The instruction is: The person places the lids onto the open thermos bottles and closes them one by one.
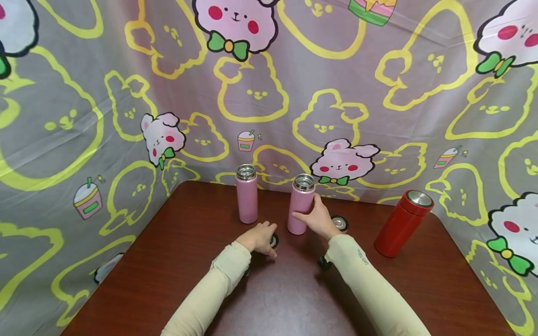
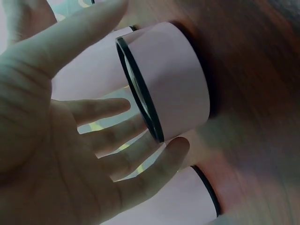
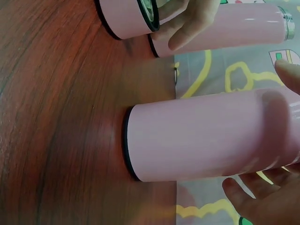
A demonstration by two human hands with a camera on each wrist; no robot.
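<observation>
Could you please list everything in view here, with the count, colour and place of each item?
pink bottles: two, pink with silvery mouths, standing uncapped towards the table's far edge
lids: two, dark-rimmed (nearer one pink-sided), one by the left hand, one right of the right-hand bottle
red flask: one, red with silvery top, at the table's right
table: one, reddish brown, beneath everything
patterned cloth: grey with yellow outlines and cartoon animals, behind and beside the table
left hand: one, at the nearer lid
right hand: one, at the right-hand bottle
sleeves: two, cream, on both arms
</observation>
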